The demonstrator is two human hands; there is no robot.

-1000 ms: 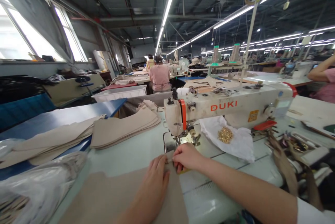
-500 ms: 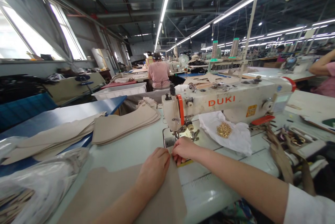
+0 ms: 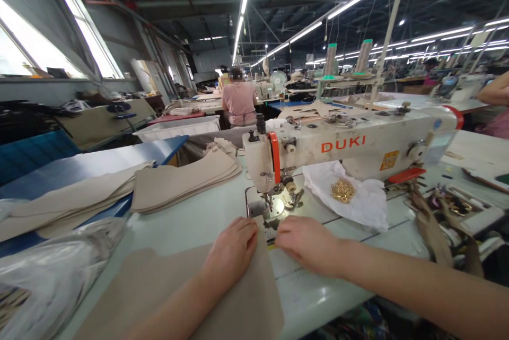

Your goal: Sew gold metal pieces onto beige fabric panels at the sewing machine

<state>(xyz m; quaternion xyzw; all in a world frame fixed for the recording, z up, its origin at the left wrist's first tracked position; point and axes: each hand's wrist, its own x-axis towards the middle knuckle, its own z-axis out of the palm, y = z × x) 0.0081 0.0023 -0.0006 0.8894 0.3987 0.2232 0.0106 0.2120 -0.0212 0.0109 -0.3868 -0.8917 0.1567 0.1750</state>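
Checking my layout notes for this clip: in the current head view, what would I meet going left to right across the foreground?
Plastic bag, left hand, right hand, yellow sticker, brown straps.

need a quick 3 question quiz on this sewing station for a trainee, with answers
1. Which hand is on the large beige panel?
A) left
B) right
C) neither

2. True or false: the gold-coloured pieces are piled on the blue table.

3. Fill in the blank: the orange letters on the sewing machine read ____.

Key
1. A, the left hand.
2. False; they are on the white material.
3. DUKI.
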